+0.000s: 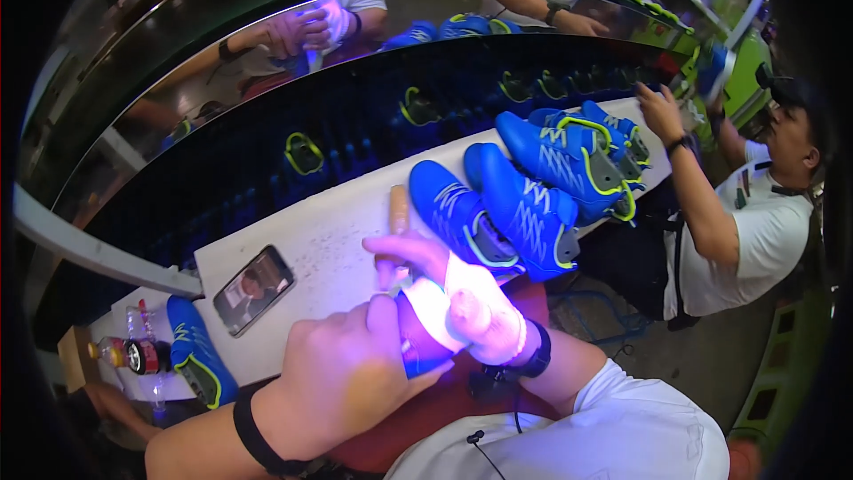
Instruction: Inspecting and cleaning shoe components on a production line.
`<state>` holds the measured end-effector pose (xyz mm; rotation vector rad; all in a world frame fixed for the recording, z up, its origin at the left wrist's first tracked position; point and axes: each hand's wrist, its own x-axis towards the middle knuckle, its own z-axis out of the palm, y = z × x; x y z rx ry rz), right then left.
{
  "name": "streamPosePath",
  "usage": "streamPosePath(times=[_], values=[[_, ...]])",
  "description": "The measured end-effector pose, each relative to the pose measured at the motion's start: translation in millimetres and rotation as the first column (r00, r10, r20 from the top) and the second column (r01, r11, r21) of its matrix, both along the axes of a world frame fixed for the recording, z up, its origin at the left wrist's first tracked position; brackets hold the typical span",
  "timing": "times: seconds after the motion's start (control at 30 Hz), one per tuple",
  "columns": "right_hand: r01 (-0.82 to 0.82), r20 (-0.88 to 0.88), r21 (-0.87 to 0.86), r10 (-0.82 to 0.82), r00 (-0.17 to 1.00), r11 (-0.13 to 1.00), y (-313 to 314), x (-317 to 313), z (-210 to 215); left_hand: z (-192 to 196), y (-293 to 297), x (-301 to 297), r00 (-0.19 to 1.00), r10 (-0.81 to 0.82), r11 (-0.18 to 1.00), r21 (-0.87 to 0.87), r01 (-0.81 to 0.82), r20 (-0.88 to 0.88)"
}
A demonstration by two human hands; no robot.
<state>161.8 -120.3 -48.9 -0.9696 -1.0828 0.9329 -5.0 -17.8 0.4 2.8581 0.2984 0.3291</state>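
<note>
Low in front of me, my left hand (342, 373) is closed round a blue shoe (419, 357), most of it hidden behind my fingers. My right hand (475, 307) is on its other side, thumb bent in against it and one finger stretched out to the left. Strong white-violet light washes out the right hand and the shoe's upper part, hiding detail. Beyond that finger shows a wooden-handled tool (398, 207); whether the finger touches it, I cannot tell.
Several blue laced shoes (524, 204) stand on the white bench (338, 204) to the right. A phone (254, 290) lies left, beside another blue shoe (197, 351) and bottles (147, 356). A co-worker (751, 213) reaches up at the right. Shoes with green collars hang in the dark recess behind.
</note>
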Motion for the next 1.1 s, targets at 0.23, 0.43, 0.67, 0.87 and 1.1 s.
streamPosePath(times=[0.23, 0.43, 0.67, 0.87, 1.1], values=[[0.087, 0.512, 0.222, -0.192, 0.837, 0.971, -26, 7, -10, 34, 30, -23, 0.97, -0.204, 0.973, -0.136, 0.186, -0.134], [0.113, 0.657, 0.307, -0.297, 0.693, 0.945, -21, -31, -101, 21, 33, -80, 0.976, 0.16, 0.747, -0.627, -0.219, -0.15], [-0.121, 0.852, 0.203, -0.114, 0.51, 0.972, 3, -22, -110, -17, 9, -129, 0.868, 0.497, 0.626, -0.7, -0.345, 0.017], [0.007, 0.756, 0.621, -0.602, 0.259, 0.783, 34, 78, 151, -9, 2, -147, 0.622, 0.363, 0.734, -0.624, 0.268, 0.694], [0.216, 0.463, 0.885, -0.731, -0.501, 0.412, 164, 217, 378, 4, 15, -102, 0.808, 0.295, 0.688, -0.7, 0.191, 0.511]])
